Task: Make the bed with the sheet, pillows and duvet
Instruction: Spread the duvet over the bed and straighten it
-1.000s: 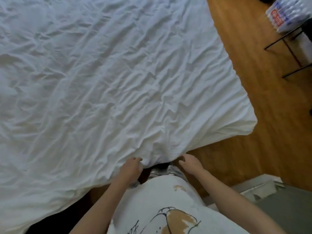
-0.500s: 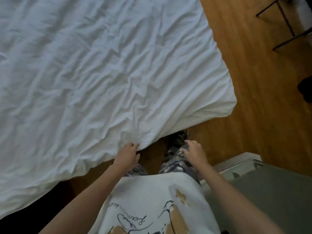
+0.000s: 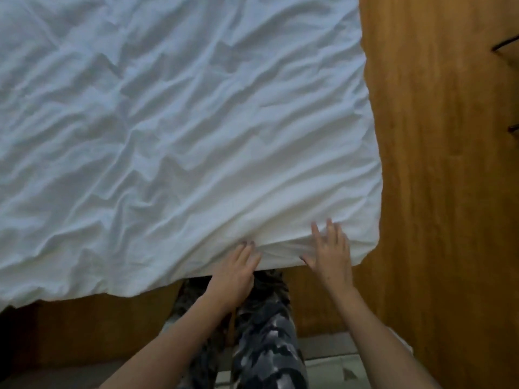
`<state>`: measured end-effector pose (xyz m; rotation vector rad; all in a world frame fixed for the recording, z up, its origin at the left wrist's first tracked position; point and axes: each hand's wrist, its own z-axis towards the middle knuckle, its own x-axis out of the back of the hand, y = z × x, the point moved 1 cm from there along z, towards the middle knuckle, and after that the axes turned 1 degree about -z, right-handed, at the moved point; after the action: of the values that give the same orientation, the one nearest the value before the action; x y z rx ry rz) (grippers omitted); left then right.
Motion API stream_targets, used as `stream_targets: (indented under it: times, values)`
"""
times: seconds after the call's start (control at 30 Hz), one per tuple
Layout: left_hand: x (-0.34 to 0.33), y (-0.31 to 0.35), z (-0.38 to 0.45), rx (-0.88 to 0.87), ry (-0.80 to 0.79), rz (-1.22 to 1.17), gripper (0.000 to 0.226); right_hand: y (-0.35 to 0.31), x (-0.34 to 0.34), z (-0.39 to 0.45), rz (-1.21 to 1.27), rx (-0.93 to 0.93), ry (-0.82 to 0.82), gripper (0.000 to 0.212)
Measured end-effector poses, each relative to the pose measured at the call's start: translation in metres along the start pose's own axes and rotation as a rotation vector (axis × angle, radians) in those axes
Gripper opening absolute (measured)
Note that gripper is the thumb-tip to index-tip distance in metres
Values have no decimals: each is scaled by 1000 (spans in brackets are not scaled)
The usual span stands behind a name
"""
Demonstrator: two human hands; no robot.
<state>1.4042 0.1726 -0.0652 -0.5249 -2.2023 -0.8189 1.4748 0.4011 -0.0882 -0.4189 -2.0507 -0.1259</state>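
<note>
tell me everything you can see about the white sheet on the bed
The white sheet is plain, thin, soft-looking cloth, heavily creased all over, spread across the bed and filling most of the view. Its near edge hangs over the bed's side above the wooden floor, and it wraps the rounded near-right corner. The left hand lies against that near edge, fingers straight on the cloth; the right hand rests flat beside it, fingers spread, closer to the corner. No pillows or duvet show on it.
</note>
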Motion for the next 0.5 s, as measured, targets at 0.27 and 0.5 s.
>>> stream_targets:
  times: [0.27, 0.5]
  values:
    - [-32, -59, 77, 155, 116, 211, 60, 41, -39, 92, -195, 317, 219, 75]
    - [-30, -66, 118, 219, 465, 135, 36, 42, -52, 111, -134, 369, 533, 40]
